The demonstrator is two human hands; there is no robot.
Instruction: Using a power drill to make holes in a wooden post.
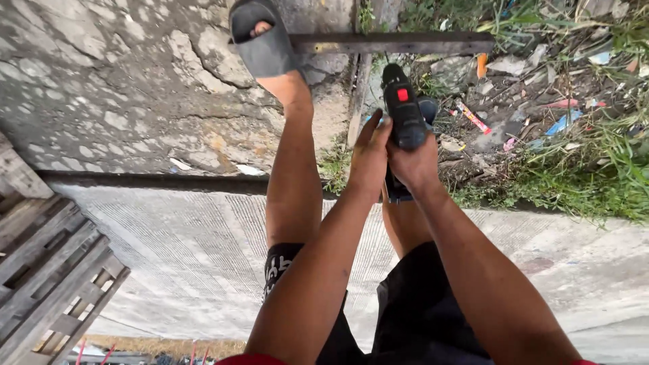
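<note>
Both arms reach straight down; the right hand (414,165) and left hand (368,161) hold a black drill (404,111) over a metal bar (392,43).

Both hands crowd the black drill (404,108). Just ahead, a long metal bar (392,43) blocks the way, with a sandaled foot (263,40) standing on it. Left, the cracked concrete (122,88) lies open (right is littered weeds (568,135)).
</note>
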